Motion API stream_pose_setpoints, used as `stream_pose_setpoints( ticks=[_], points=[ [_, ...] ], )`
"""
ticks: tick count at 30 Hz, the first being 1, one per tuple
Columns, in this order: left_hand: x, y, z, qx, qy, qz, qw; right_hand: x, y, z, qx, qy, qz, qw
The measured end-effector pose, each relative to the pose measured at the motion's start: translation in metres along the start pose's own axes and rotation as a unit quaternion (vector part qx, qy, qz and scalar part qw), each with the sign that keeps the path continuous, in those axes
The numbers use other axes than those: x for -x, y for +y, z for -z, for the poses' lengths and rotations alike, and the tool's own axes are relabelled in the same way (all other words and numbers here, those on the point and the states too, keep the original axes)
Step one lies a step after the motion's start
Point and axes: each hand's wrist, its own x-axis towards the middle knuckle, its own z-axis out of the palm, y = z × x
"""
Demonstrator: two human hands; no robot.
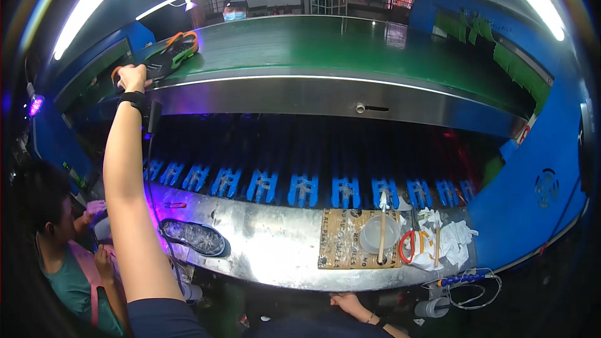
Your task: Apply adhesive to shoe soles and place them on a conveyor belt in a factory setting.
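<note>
My left hand (132, 79) reaches far out to the left end of the green conveyor belt, its fingers closed at the near end of a dark sports shoe (168, 57) with orange and green trim. An orange edge shows just left of these fingers; I cannot tell whether it belongs to the same shoe. Low in the picture, my right hand (350, 305) is curled at the front edge of the metal worktop (269, 238); whatever its fingers hold, if anything, is hidden. On the worktop's left part lies a dark shoe sole (193, 238), its inner side up.
Cardboard (338, 238) bears a translucent bowl (375, 235) with a brush (382, 225) across it. Crumpled white paper (457, 241) lies beside it. Blue clamps (302, 190) line the worktop's back. A co-worker (62, 244) sits close at left; another person (235, 9) is behind the belt.
</note>
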Motion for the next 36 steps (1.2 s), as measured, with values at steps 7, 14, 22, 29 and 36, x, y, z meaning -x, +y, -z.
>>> stream_pose_setpoints(
  ticks=[7, 14, 22, 29, 36],
  points=[
    [0.031, 0.002, 0.047, 0.199, -0.297, 0.185, 0.915, 0.008, -0.012, -0.002, 0.008, -0.001, -0.04, 0.999],
    [0.099, -0.009, 0.102, 0.369, -0.454, 0.238, 0.776, 0.008, -0.016, -0.005, 0.065, -0.036, -0.033, 0.997],
    [0.268, -0.045, 0.163, 0.42, -0.472, 0.215, 0.745, 0.039, -0.124, -0.025, 0.114, -0.145, 0.134, 0.974],
    [0.401, -0.117, 0.203, 0.386, -0.539, 0.337, 0.668, 0.022, -0.207, -0.041, -0.024, -0.101, 0.303, 0.947],
    [0.438, -0.129, 0.214, 0.362, -0.589, 0.394, 0.606, 0.0, -0.215, -0.046, -0.036, -0.065, 0.227, 0.971]
  ],
)
